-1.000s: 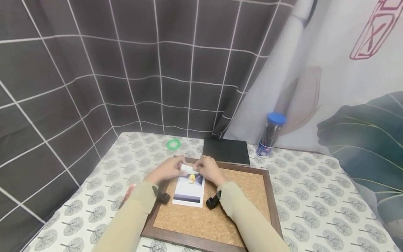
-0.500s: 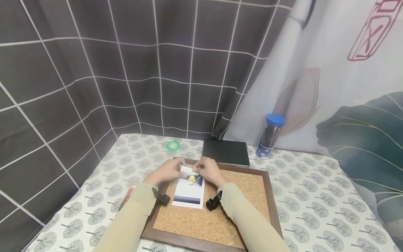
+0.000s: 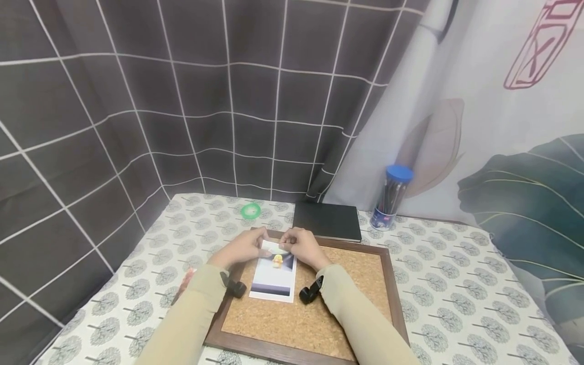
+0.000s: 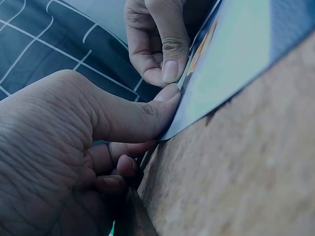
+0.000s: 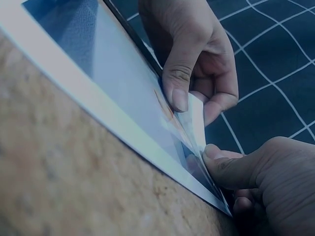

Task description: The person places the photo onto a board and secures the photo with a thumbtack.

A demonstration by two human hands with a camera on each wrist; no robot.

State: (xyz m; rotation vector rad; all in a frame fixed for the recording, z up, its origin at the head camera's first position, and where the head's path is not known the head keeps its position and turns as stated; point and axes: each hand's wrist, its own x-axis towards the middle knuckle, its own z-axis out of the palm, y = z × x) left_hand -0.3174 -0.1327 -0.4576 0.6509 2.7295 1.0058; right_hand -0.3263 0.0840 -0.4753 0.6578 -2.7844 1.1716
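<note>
A photo card [image 3: 274,281] with a small yellow figure and a white border lies over the left part of a framed corkboard [image 3: 319,319]. At the card's far left corner, my left hand [image 3: 241,247] pinches the edge, its thumb [image 4: 142,115] on the printed side and a finger under it. My right hand [image 3: 304,247] is right beside it, thumb and fingertips pinching the same far edge. In the right wrist view a pale flap [image 5: 197,118] stands up between the two hands, and the card [image 5: 118,93] bends slightly there.
Behind the board lies a black notebook [image 3: 327,221]. A green tape ring [image 3: 251,211] is at the back left, and a blue-lidded jar of pens [image 3: 390,197] stands at the back right. A reddish item [image 3: 187,278] shows partly behind the left sleeve.
Both hands stay at the card's far edge. The right fingers shift very slightly; the head view has tilted a little upward.
</note>
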